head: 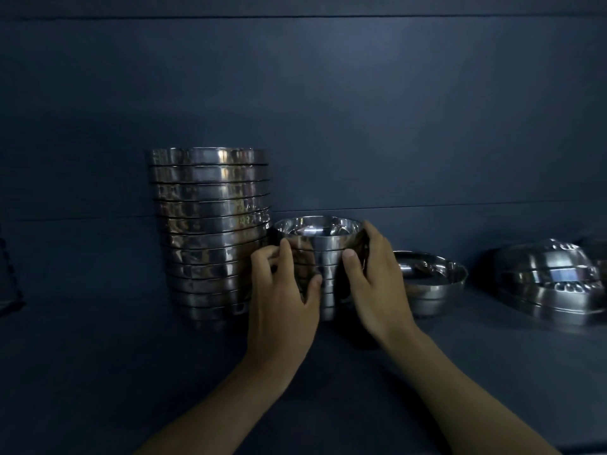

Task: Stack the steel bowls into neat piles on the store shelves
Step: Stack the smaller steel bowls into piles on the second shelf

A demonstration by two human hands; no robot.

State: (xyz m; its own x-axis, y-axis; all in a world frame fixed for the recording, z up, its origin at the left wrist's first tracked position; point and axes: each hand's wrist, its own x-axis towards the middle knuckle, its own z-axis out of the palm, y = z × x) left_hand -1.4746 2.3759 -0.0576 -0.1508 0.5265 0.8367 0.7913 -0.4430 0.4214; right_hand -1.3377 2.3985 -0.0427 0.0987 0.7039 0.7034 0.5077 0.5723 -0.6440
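Note:
A short pile of small steel bowls stands on the dark blue shelf, its top bowl open upward. My left hand grips the pile's left side, thumb across its front. On the pile's right side my right hand holds it, thumb in front and fingers wrapped behind the rim. A tall pile of several wider steel bowls rises just to the left, close to the small pile. My hands hide the small pile's base.
A single shallow steel bowl sits on the shelf right of my hands. Further right lies a heap of upturned steel bowls. A dark object shows at the left edge. The shelf's back wall is close behind.

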